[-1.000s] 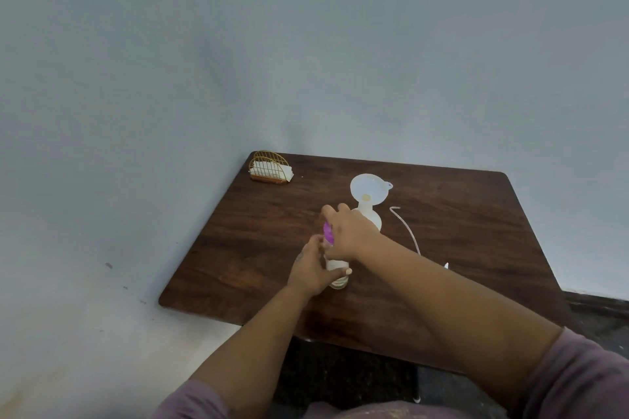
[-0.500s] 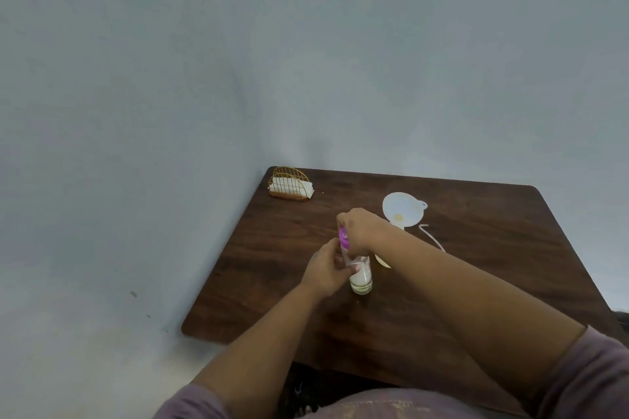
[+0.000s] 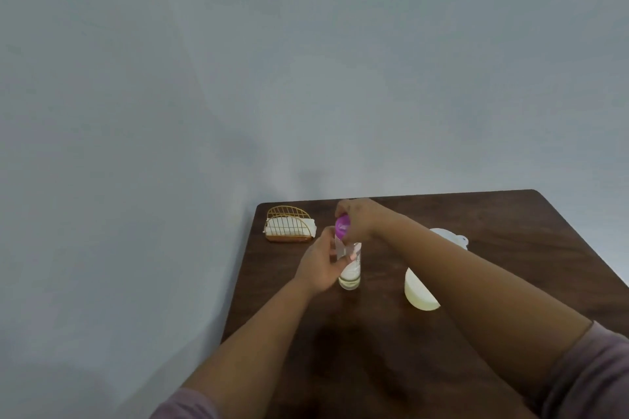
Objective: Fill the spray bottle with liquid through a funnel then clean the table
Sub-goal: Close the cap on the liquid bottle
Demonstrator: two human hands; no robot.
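Observation:
A small clear bottle (image 3: 350,270) with pale liquid in its lower part stands upright on the dark wooden table (image 3: 510,224). My left hand (image 3: 323,265) grips its body from the left. My right hand (image 3: 357,219) holds the purple cap (image 3: 342,226) at the bottle's top, fingers curled over it. To the right, a white spray bottle (image 3: 420,292) stands with a white funnel (image 3: 452,236) in its neck; my right forearm hides most of both.
A gold wire holder (image 3: 289,224) with white napkins sits at the table's far left corner. A pale wall runs close along the table's left and far edges. The table's left edge lies just left of my left hand.
The camera has swung up and left, so the table sits lower right in view. My hands stay on the small bottle; the purple cap now shows more, tilted at the top.

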